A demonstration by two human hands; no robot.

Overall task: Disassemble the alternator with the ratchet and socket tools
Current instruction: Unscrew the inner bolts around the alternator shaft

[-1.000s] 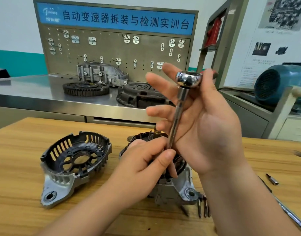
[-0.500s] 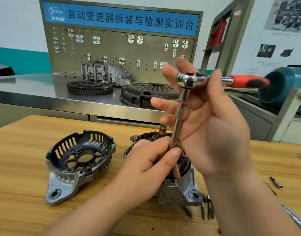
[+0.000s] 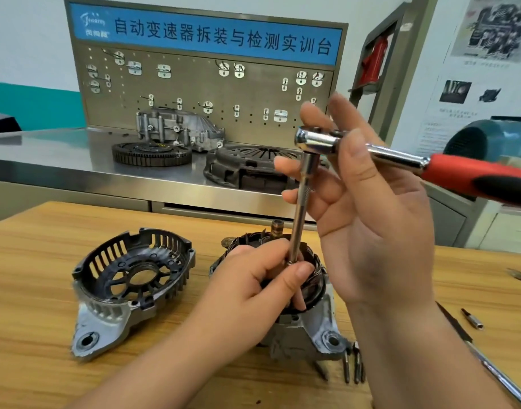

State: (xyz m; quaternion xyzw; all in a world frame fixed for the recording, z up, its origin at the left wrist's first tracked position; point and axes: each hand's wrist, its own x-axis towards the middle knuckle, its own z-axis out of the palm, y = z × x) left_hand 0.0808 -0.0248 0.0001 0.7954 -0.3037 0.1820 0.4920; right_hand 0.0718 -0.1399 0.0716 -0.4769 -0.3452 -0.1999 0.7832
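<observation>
The opened alternator body (image 3: 309,326) stands on the wooden table (image 3: 41,249), its copper windings and shaft tip showing. A chrome ratchet (image 3: 315,140) with a red and black handle (image 3: 477,178) carries a long extension bar (image 3: 300,214) that runs down into the body. My right hand (image 3: 371,219) holds the ratchet head between thumb and fingers. My left hand (image 3: 253,287) pinches the lower end of the bar and hides the socket and the fastener. The removed end cover (image 3: 129,284) lies to the left.
Several long bolts (image 3: 352,364) lie in front of the alternator. A small bit (image 3: 471,318) and a long chrome bar (image 3: 501,376) lie at the right. Behind the table, a steel bench (image 3: 46,154) holds a ring gear (image 3: 151,153), a clutch cover (image 3: 247,166) and a pegboard (image 3: 194,93).
The ratchet handle has swung round from behind my right hand to point out to the right. My left hand has stayed on the bar's lower end.
</observation>
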